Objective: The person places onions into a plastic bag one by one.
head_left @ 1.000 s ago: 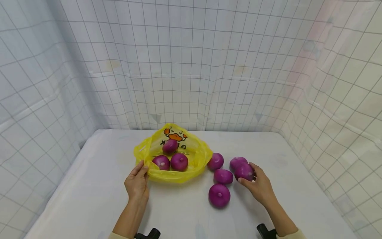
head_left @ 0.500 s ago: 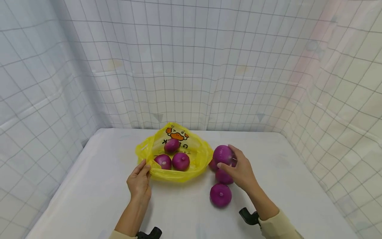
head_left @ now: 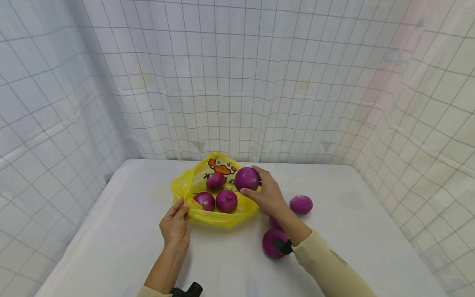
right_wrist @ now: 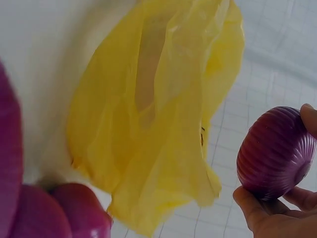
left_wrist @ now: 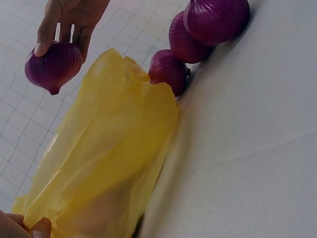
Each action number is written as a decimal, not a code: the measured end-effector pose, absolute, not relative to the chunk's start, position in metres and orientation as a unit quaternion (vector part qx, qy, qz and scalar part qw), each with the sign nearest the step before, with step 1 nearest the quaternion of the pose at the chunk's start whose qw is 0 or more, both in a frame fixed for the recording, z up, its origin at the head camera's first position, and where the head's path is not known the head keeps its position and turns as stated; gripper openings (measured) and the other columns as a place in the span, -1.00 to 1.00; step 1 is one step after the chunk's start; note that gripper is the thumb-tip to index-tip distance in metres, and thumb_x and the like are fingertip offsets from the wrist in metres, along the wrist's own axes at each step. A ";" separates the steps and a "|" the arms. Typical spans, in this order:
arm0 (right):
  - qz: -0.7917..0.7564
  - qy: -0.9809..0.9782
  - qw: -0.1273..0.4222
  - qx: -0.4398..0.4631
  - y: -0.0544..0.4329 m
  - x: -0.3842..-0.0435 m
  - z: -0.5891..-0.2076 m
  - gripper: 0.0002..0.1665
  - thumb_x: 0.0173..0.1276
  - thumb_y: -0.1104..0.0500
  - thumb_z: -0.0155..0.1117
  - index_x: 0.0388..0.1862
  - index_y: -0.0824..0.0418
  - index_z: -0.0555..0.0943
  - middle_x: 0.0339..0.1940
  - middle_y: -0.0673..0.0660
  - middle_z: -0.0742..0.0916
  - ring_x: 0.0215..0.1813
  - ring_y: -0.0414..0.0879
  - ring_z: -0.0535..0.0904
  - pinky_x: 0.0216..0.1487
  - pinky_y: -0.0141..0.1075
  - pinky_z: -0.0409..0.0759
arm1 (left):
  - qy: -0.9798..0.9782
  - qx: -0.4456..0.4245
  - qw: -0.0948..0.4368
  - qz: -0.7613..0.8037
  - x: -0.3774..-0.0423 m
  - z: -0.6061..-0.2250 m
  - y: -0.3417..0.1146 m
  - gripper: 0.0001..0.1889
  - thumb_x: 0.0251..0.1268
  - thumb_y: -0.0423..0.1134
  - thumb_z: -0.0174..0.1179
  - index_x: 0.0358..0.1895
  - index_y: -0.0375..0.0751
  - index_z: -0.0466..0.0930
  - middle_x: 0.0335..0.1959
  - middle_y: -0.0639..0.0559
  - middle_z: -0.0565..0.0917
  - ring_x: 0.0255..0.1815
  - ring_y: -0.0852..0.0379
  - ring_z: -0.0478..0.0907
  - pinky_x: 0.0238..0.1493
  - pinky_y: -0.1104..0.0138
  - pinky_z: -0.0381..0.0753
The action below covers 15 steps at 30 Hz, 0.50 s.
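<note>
A yellow plastic bag [head_left: 208, 216] printed with a duck lies on the table, its mouth spread wide. Three purple onions [head_left: 226, 201] rest inside it. My left hand [head_left: 174, 225] pinches the bag's near left rim between thumb and fingers. Over the bag's right side, my right hand [head_left: 268, 192] grips another onion [head_left: 246, 179] from its right; in the left wrist view that onion [left_wrist: 54, 68] hangs above the bag's edge, apart from it. In the right wrist view the fingers curl round the ribbed onion [right_wrist: 275, 152].
Right of the bag on the white table [head_left: 356, 231] lies one onion [head_left: 301, 204]. Two more, a near onion [head_left: 272, 243] and one behind it, are partly hidden by my right arm. Gridded white curtains [head_left: 237, 103] enclose the back and sides.
My right hand has lifted an onion from the right-hand group and carried it left, over the bag. My left hand keeps its hold on the rim.
</note>
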State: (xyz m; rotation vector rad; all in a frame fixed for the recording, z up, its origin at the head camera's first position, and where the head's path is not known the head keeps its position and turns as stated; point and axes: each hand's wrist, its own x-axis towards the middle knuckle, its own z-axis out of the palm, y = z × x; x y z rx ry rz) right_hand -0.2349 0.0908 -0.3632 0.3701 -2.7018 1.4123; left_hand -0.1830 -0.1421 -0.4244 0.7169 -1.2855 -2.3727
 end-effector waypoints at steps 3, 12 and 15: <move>0.461 -0.877 0.027 0.135 0.075 -0.240 -0.363 -0.05 0.12 0.02 0.44 0.43 0.14 0.21 0.28 0.19 0.47 0.22 0.07 0.50 0.20 -0.05 0.55 | -0.454 0.254 0.174 -0.836 -0.182 -0.424 -0.143 -0.65 0.20 -0.51 0.16 0.06 -0.26 0.60 -0.30 0.25 0.63 -0.19 0.39 0.58 -0.16 0.59 0.62; 0.425 -0.896 -0.022 0.127 0.033 -0.261 -0.368 -0.03 0.12 -0.06 0.42 0.45 0.06 0.19 0.34 0.13 0.44 0.29 0.07 0.42 0.26 0.02 0.50 | -0.465 0.259 0.172 -0.829 -0.181 -0.424 -0.142 -0.65 0.22 -0.48 0.16 0.09 -0.27 0.58 -0.21 0.25 0.59 -0.15 0.36 0.56 -0.15 0.60 0.61; 0.417 -0.899 -0.028 0.128 0.023 -0.268 -0.370 -0.04 0.12 -0.07 0.42 0.44 0.09 0.20 0.34 0.15 0.45 0.29 0.08 0.42 0.24 0.04 0.51 | -0.464 0.260 0.175 -0.829 -0.181 -0.424 -0.143 -0.66 0.22 -0.49 0.16 0.07 -0.26 0.60 -0.22 0.26 0.59 -0.16 0.36 0.56 -0.16 0.60 0.61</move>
